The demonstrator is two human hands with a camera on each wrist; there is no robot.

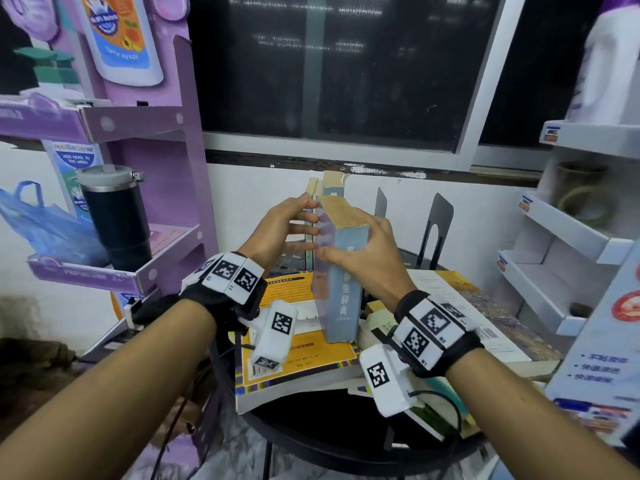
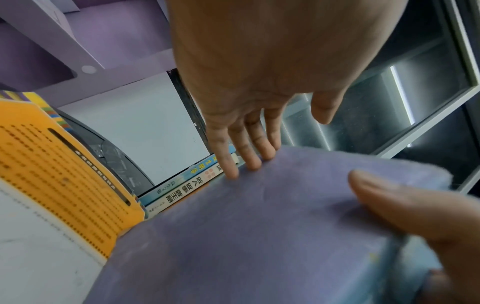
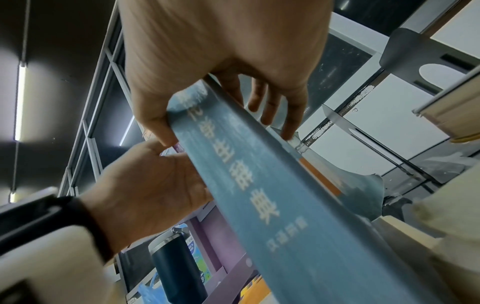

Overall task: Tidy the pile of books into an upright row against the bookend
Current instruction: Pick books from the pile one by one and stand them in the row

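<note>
A thick blue dictionary [image 1: 341,271] is held upright above the pile of books [image 1: 304,344] on the round black table [image 1: 311,431], its spine turned toward the camera and its yellowed page edge on top. It is gripped by the right hand [image 1: 367,251], whose thumb is laid on the left cover and whose fingers are curled round the right cover, as is seen from the right wrist view, where the spine [image 3: 262,201] is pinched near its upper end. The left hand [image 1: 280,230] is kept with straight, spread fingers, and its fingertips [image 2: 255,162] are pressed flat against the dictionary's purple-grey left cover [image 2: 259,236]; nothing is clasped by it.

Just beyond the dictionary, a few upright books [image 1: 323,188] are seen standing at the far side of the table, near the white wall. Two of their spines [image 2: 182,189] are shown in the left wrist view, close beside the held cover. Whether the dictionary is touching them cannot be told. To the right of the row, two black metal bookends [image 1: 434,223] are set upright, apart from the dictionary.

Under the hands, an orange-covered book [image 1: 298,351] is left lying flat on the pile, with an open book [image 1: 460,306] to its right. A black tumbler [image 1: 116,216] is kept on the purple display shelf [image 1: 138,265] at the left.
</note>
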